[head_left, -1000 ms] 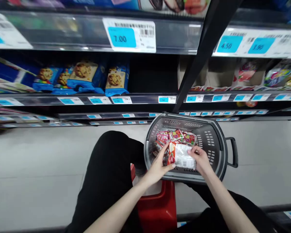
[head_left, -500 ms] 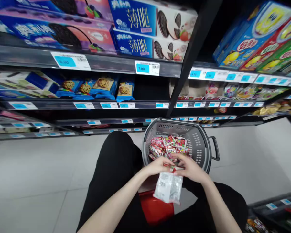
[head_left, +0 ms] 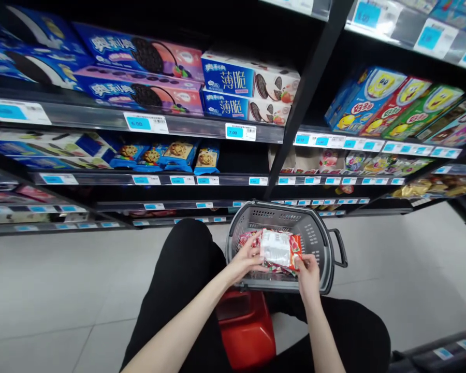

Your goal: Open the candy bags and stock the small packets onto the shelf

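Both hands holding one flat packet [head_left: 276, 248] over the open mouth of the grey basket [head_left: 334, 247], above other small packets [head_left: 248, 239]. Long axis running left to right, right end dipping slightly; red end pointing to the right, silvery-white printed panel facing up. Left hand [head_left: 247, 259] gripping the pale left end; right hand [head_left: 308, 267] pinching the lower corner of the red end between thumb and fingers. Print on the panel too small to read.

Shelf writing: blue-and-pink boxes [head_left: 140, 96] showing 奥利奥; blue-and-white boxes [head_left: 233, 77] beside them reading 薄脆. Price tags below giving 6.00 [head_left: 145, 123] and 7.00 [head_left: 241, 131]. Blue, red and green cartons [head_left: 392, 106] at right bearing yellow cartoon faces, 好多 legible on the blue one. Red stool [head_left: 248, 334] standing just below the basket, between black-clad legs [head_left: 182, 274].
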### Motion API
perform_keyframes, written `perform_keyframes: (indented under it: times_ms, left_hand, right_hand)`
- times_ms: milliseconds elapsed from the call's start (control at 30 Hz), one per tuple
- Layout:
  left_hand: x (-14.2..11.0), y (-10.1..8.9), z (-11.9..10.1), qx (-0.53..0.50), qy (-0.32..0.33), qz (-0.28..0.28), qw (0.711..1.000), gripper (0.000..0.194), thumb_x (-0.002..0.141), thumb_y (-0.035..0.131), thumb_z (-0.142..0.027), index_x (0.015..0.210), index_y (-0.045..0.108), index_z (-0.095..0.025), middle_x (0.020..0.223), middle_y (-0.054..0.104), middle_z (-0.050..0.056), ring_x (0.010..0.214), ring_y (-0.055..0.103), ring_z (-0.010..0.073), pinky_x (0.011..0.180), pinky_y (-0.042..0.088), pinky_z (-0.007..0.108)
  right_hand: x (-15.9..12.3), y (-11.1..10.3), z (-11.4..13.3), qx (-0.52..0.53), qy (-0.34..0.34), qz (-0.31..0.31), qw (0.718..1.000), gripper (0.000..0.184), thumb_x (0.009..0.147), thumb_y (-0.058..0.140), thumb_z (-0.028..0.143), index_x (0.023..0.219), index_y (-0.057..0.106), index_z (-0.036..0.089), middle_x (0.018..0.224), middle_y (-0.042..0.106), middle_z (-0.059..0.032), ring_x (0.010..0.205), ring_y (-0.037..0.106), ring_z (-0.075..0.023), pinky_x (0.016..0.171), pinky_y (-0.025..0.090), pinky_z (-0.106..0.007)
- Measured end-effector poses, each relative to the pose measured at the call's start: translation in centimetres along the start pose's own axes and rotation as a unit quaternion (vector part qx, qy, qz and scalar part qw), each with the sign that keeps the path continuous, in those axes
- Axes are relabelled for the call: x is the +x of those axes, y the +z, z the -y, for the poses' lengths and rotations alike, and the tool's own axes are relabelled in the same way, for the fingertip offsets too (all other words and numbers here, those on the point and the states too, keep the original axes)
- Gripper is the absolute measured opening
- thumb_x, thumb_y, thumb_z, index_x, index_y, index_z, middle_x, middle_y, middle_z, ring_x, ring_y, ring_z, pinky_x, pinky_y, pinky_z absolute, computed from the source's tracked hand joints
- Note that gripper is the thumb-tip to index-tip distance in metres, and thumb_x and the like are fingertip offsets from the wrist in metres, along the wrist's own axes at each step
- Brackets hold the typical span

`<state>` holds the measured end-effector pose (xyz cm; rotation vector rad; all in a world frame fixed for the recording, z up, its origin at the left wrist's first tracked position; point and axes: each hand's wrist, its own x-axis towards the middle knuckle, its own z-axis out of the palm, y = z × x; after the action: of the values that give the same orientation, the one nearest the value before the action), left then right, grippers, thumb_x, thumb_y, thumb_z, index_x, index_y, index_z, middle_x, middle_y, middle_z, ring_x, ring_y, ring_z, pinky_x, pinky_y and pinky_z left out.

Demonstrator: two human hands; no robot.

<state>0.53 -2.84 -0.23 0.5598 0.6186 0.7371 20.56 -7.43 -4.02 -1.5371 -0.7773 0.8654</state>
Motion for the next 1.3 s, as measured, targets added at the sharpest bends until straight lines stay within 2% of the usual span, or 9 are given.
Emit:
perform_keyframes:
  times_ms: [100,233,333,467,600,733,900,1100,1300]
  left_hand:
    - [0.5,0.4,0.5,0.033,0.018,-0.029,0.999,0.093,0.066,0.065,-0.019,0.136,0.007,-0.036,0.108,0.056,0.007,0.071,0.061,0.0166,0.064,0.052,0.036]
    - [1.3,-0.3,1.3,0.111,0.023,-0.051,0.992,0.075,0.058,0.070,-0.019,0.127,0.040,-0.025,0.107,0.058,0.008,0.077,0.060,0.0200,0.064,0.050,0.034]
    - [1.6,-1.0,1.6,0.187,0.054,-0.067,0.979,0.062,0.052,0.073,-0.016,0.112,0.057,-0.016,0.098,0.063,0.008,0.082,0.058,0.0199,0.072,0.047,0.030]
    - [1.8,-1.1,1.7,0.231,0.046,-0.091,0.968,0.058,0.054,0.072,-0.020,0.110,0.059,-0.014,0.083,0.066,0.005,0.076,0.059,0.0186,0.068,0.046,0.028]
    - [1.8,-1.0,1.6,0.222,0.061,-0.114,0.966,0.055,0.055,0.072,-0.022,0.107,0.061,-0.013,0.084,0.067,0.005,0.075,0.059,0.0178,0.067,0.046,0.026]
    - [1.8,-1.0,1.7,0.234,0.074,-0.138,0.959,0.048,0.056,0.070,-0.027,0.102,0.064,-0.011,0.087,0.068,0.008,0.076,0.060,0.0195,0.069,0.047,0.028]
    - [1.7,-0.7,1.6,0.298,0.092,-0.172,0.934,0.029,0.060,0.067,-0.031,0.081,0.071,-0.013,0.080,0.070,0.008,0.082,0.061,0.0222,0.077,0.045,0.030]
    - [1.6,-0.4,1.6,0.320,0.112,-0.204,0.918,0.019,0.063,0.064,-0.032,0.067,0.072,-0.015,0.065,0.069,0.003,0.068,0.061,0.0179,0.066,0.045,0.025]
    - [1.6,-0.5,1.7,0.300,0.128,-0.239,0.915,0.022,0.062,0.063,-0.034,0.058,0.066,-0.012,0.051,0.058,-0.001,0.052,0.050,0.0116,0.052,0.037,0.021]
  right_hand:
    - [-0.3,-0.2,0.6,0.029,0.013,0.056,0.998,0.026,0.066,0.065,0.037,0.082,0.053,0.020,0.062,0.055,0.0046,0.054,0.054,-0.0114,0.051,0.044,-0.022]
    - [-0.7,-0.4,1.8,0.088,0.040,0.178,0.979,0.058,0.068,0.067,0.030,0.119,0.042,0.026,0.096,0.063,-0.0034,0.081,0.062,-0.0182,0.069,0.050,-0.030]
    - [-0.5,-0.7,1.8,0.086,0.055,0.211,0.972,0.056,0.066,0.069,0.027,0.118,0.049,0.022,0.115,0.058,-0.0080,0.100,0.057,-0.0230,0.085,0.046,-0.036]
    - [0.0,-1.1,1.2,0.059,0.080,0.193,0.976,0.046,0.063,0.071,0.027,0.106,0.061,0.017,0.103,0.066,-0.0092,0.092,0.061,-0.0250,0.085,0.047,-0.042]
    - [0.0,-0.8,1.4,0.047,0.060,0.165,0.983,0.045,0.063,0.070,0.029,0.106,0.063,0.017,0.100,0.067,-0.0093,0.089,0.062,-0.0245,0.081,0.049,-0.041]
    - [-0.4,-0.5,2.0,-0.040,-0.053,0.125,0.990,0.032,0.066,0.067,0.029,0.096,0.068,0.019,0.095,0.067,-0.0082,0.084,0.062,-0.0219,0.075,0.050,-0.036]
    - [-0.5,-0.2,2.7,-0.157,-0.191,0.091,0.965,0.015,0.076,0.057,0.029,0.079,0.069,0.019,0.074,0.065,-0.0046,0.068,0.059,-0.0168,0.066,0.048,-0.030]
    - [-0.4,0.1,3.5,-0.213,-0.157,0.125,0.956,0.021,0.081,0.048,0.033,0.074,0.060,0.018,0.073,0.063,-0.0030,0.070,0.058,-0.0165,0.065,0.043,-0.026]
    - [-0.6,0.8,3.3,-0.232,-0.081,0.099,0.964,0.028,0.080,0.046,0.042,0.072,0.058,0.018,0.065,0.062,-0.0004,0.059,0.054,-0.0148,0.058,0.039,-0.023]
